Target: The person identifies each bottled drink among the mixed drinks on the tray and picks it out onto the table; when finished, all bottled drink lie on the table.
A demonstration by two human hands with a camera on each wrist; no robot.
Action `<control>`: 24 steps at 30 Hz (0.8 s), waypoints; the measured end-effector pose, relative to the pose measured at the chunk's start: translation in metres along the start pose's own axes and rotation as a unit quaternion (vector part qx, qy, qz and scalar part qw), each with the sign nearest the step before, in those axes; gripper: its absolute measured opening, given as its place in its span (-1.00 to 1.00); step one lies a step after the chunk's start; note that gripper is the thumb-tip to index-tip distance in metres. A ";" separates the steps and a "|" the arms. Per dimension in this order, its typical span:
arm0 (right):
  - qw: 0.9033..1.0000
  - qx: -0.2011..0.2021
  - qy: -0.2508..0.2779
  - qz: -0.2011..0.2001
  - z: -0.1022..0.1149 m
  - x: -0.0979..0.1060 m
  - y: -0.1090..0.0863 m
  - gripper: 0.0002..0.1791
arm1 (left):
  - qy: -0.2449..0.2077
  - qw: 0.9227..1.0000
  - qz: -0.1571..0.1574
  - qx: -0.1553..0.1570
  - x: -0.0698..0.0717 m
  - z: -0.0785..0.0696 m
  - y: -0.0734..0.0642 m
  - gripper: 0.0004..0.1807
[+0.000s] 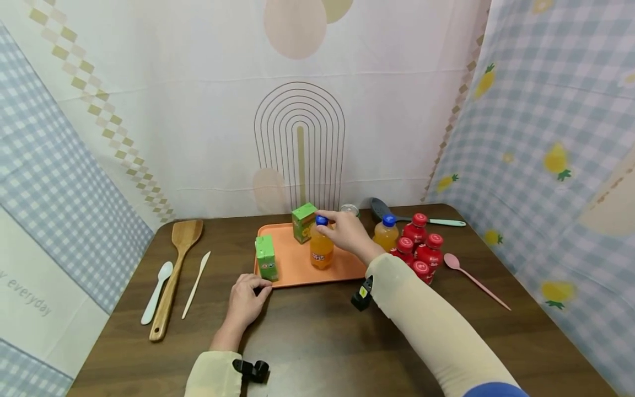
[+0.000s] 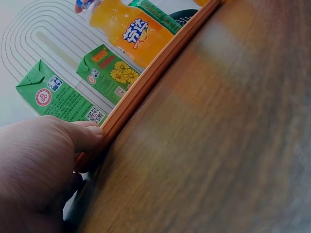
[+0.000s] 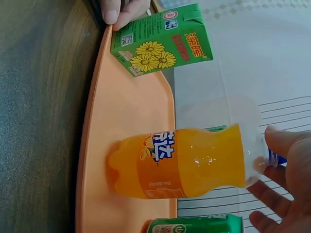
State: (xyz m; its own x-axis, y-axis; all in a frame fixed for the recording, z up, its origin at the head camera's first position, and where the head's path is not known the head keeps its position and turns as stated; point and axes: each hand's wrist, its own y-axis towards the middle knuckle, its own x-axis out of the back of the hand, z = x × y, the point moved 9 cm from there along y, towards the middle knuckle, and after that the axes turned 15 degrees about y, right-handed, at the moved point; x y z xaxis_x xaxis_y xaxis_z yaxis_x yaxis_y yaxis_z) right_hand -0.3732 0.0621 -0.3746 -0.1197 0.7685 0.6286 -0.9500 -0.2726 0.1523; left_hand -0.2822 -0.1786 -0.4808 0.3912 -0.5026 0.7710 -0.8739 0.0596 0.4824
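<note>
On an orange tray (image 1: 297, 273) stands a bottle of orange soda (image 1: 321, 251) with a blue cap. My right hand (image 1: 347, 234) holds it from above by the cap and neck, thumb and fingers around them. My left hand (image 1: 248, 298) pinches the tray's near left corner; its thumb lies on the rim in the left wrist view. Just beyond that hand, a green drink carton (image 1: 267, 259) stands upright on the tray. A second green carton (image 1: 303, 223) is behind the bottle. A green can (image 3: 194, 225) lies beyond the bottle in the right wrist view, mostly hidden by my right hand from above.
Another orange soda bottle (image 1: 386, 234) and several red bottles (image 1: 429, 253) crowd the tray's right side. Behind them lies a dark slotted spoon (image 1: 382, 208); a pink spoon (image 1: 471, 275) is farther right. A wooden spatula (image 1: 173, 275), white spoon (image 1: 157, 292) and pale knife (image 1: 196, 285) lie left.
</note>
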 end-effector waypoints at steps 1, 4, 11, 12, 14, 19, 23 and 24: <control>1.000 0.000 0.008 -0.004 -0.001 0.000 -0.001 -0.50 | 0.000 1.000 0.001 0.000 0.000 0.000 -0.001 -0.94; 1.000 0.005 0.020 -0.012 0.000 0.002 -0.002 -0.51 | -0.002 1.000 -0.002 0.000 0.000 -0.001 -0.002 -0.94; 0.999 0.026 0.009 -0.018 0.008 0.006 -0.004 -0.55 | 0.001 1.000 -0.005 -0.001 -0.001 -0.002 -0.001 -0.93; 0.999 0.030 0.006 -0.017 0.009 0.006 -0.004 -0.55 | 0.001 1.000 -0.003 -0.002 -0.001 -0.002 -0.001 -0.93; 0.999 0.034 0.007 -0.015 0.012 0.007 -0.005 -0.55 | 0.000 1.000 -0.002 -0.002 -0.002 -0.003 0.000 -0.93; 0.998 0.060 0.011 -0.015 0.026 0.013 -0.011 -0.54 | -0.003 1.000 -0.001 -0.001 -0.001 -0.003 0.002 -0.94; 0.997 0.081 0.010 -0.016 0.040 0.019 -0.016 -0.54 | 0.000 1.000 -0.001 0.003 -0.001 0.000 0.001 -0.94; 0.996 0.085 0.006 -0.016 0.043 0.020 -0.018 -0.55 | 0.001 1.000 -0.001 0.003 0.000 0.001 0.001 -0.94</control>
State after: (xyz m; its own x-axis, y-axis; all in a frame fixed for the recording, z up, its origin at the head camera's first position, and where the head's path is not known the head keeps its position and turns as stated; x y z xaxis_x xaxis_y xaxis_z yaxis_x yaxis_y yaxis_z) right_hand -0.3458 0.0572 -0.3321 -0.0941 0.7845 0.6130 -0.8911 -0.3410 0.2996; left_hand -0.2833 -0.1789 -0.4809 0.3934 -0.5008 0.7710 -0.8749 0.0537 0.4813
